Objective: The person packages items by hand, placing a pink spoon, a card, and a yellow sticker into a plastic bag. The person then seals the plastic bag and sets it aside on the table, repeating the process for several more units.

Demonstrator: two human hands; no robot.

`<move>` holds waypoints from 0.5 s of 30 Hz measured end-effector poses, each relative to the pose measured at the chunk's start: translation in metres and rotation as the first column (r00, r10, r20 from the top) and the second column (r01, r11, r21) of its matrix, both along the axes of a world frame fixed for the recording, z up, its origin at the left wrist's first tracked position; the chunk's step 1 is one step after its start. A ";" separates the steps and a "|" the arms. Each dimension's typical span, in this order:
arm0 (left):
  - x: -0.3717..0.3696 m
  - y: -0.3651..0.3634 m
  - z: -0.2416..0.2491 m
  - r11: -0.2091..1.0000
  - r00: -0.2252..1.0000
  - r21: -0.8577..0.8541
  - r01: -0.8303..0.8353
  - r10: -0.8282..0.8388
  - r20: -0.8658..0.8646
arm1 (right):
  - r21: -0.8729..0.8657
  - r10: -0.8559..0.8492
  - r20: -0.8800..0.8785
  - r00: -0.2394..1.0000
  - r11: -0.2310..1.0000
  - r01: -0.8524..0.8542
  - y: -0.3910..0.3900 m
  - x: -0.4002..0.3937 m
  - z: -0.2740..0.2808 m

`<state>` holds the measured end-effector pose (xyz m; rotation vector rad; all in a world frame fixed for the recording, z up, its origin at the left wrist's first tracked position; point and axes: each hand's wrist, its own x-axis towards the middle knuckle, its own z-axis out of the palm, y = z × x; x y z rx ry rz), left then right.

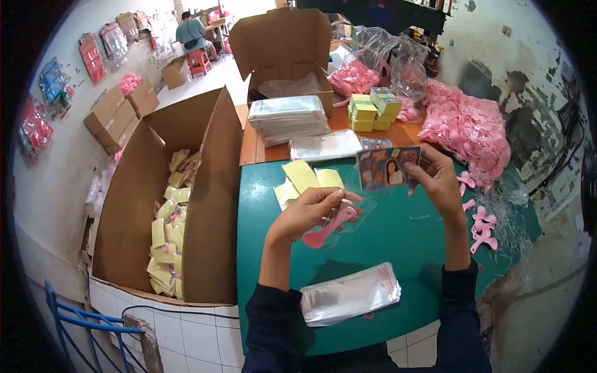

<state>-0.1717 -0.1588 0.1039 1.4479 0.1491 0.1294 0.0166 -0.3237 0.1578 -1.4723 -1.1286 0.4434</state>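
A pink plastic spoon-shaped piece point(329, 225) was gripped in the left hand point(309, 211), seemingly together with a clear sleeve point(354, 214) — the film was too thin to be made out for certain. The fingers were closed round both, just above the green tabletop point(398, 248). A printed picture card point(388, 168) was pinched at its right edge by the right hand point(438, 177) and held upright, close to the left hand but not touching it. The step in hand was judged to be the pairing of card and pink piece for bagging; for the next move, the card would need to be squared to the sleeve's mouth and slid in flat beside the piece, the opening being kept apart by the left fingers. A stack of clear bags point(350, 293) lay near the table's front edge. Yellow slips point(305, 177) were spread behind the hands; loose pink pieces point(482, 227) lay at the right, and a heap of them point(466, 127) further back. A large open carton point(171, 205) at the left held yellow packets — filled ones, by the look. A person point(191, 34) was seated far off in the background.
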 end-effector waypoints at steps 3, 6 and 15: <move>0.004 -0.006 -0.001 0.998 0.996 0.061 -0.014 0.020 -0.088 | -0.189 0.066 0.127 0.990 0.981 -0.041 -0.022 -0.016 0.010; 0.009 -0.007 -0.012 0.975 0.998 0.219 0.044 -0.033 -0.057 | -0.250 0.087 0.368 0.926 0.968 0.009 -0.028 -0.020 0.009; 0.019 -0.029 -0.013 0.868 0.998 0.494 0.054 -0.058 -0.007 | -0.388 0.373 0.571 0.731 0.907 -0.160 -0.018 -0.022 -0.018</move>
